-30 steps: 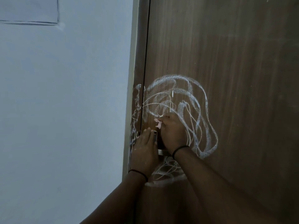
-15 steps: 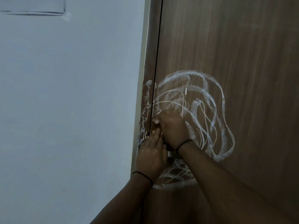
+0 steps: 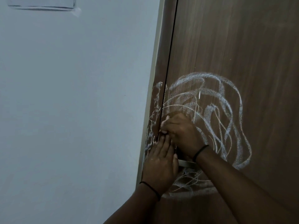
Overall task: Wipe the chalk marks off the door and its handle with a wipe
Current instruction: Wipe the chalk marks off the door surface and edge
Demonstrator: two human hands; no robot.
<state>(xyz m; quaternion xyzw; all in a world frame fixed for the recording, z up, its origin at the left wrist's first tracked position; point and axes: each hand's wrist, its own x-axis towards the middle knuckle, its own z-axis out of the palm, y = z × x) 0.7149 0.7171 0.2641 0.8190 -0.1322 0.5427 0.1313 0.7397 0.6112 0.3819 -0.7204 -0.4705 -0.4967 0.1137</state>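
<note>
White chalk marks [image 3: 226, 120] loop across the brown door [image 3: 242, 46] and run down its frame edge [image 3: 154, 110]. More scribbles [image 3: 189, 180] lie below the handle. Only a short metal strip of the handle [image 3: 186, 163] shows between my wrists. My right hand [image 3: 181, 133] lies over the handle with its fingers curled at the door's edge, pinching a small pale piece [image 3: 167, 118]; whether it is chalk or a wipe is hidden. My left hand [image 3: 160, 164] rests flat on the door's edge just below, fingers straight.
A pale wall [image 3: 72, 102] fills the left side, with a flat panel [image 3: 42, 4] at its top. The frame's light trim [image 3: 156, 54] runs between wall and door.
My right hand has slid left and slightly down to the door's edge, and the pale piece is more hidden. My left hand stays pressed beside the handle.
</note>
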